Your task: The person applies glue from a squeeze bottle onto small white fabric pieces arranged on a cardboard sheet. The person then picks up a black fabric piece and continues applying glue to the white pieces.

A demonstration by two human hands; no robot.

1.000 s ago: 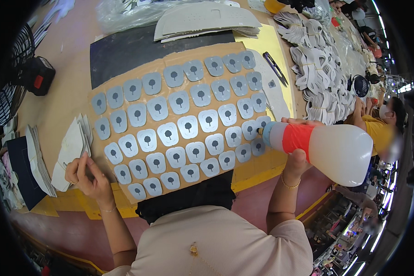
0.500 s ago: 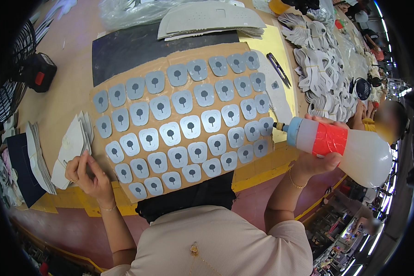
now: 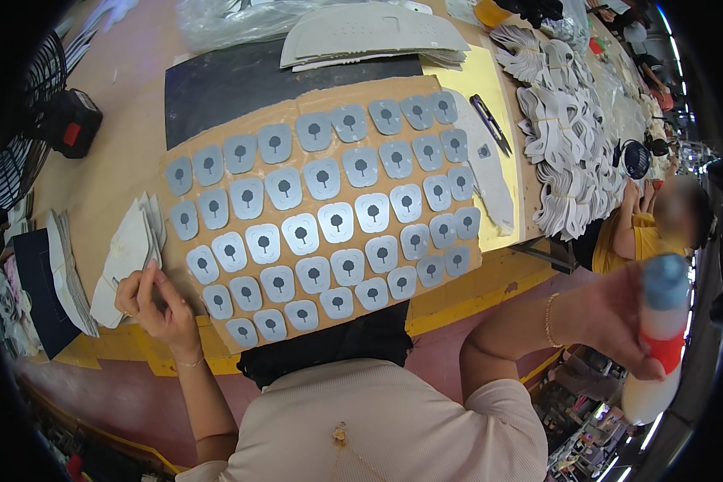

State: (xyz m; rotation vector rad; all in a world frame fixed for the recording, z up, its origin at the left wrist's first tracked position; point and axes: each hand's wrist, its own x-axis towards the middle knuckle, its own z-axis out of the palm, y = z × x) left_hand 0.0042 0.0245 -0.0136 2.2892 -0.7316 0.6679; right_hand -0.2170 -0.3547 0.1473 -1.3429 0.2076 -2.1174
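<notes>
Right hand point(image 3: 618, 321): fingers closed round bottle point(image 3: 663, 324), blue cap point(image 3: 665, 281) uppermost, red band point(image 3: 668, 352) mid-body | left hand point(image 3: 159, 309): fingers loosely half-open, white pieces point(image 3: 128, 249) just beyond fingertips, contact unclear

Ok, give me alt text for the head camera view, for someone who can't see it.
The person's right hand grips a white bottle with a blue cap and red band, right of a cardboard sheet. Rows of silvery-gray patches bearing dark tree shapes cover the sheet. The left hand is beside stacked off-white pieces.
</notes>
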